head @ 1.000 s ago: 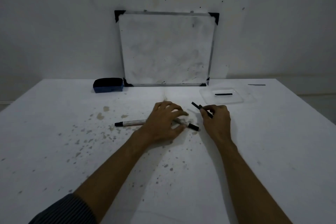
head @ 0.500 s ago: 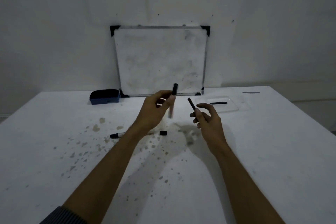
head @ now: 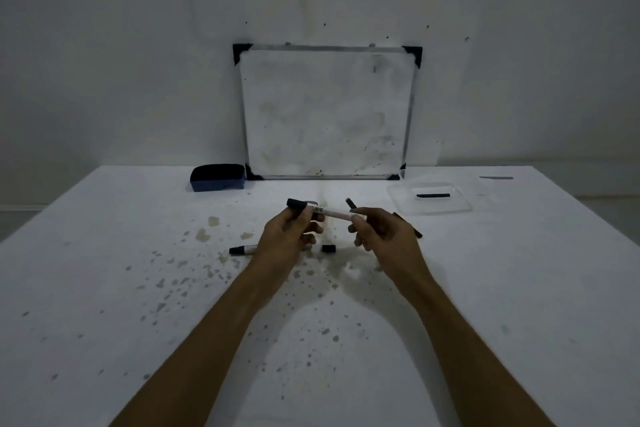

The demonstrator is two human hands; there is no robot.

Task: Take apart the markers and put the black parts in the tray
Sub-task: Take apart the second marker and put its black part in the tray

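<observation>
My left hand (head: 289, 236) holds a white marker (head: 329, 212) level above the table, its black cap (head: 296, 203) pointing left. My right hand (head: 384, 236) grips a thin black part (head: 350, 203) whose ends stick out on both sides of the fist, and its fingertips touch the marker's right end. A second marker (head: 242, 249) lies on the table, partly hidden behind my left hand. A small loose black cap (head: 328, 248) lies between my hands. The clear tray (head: 462, 209) at the back right holds one black part (head: 433, 195).
A whiteboard (head: 325, 114) leans on the wall at the table's far edge, with a blue-black eraser (head: 217, 177) to its left. A thin grey strip (head: 496, 177) lies beyond the tray. The white table is speckled with stains.
My left hand lifted the marker off the table, held it upright, then turned it level. My right hand, still holding the thin black part, moved in to the marker's right end.
</observation>
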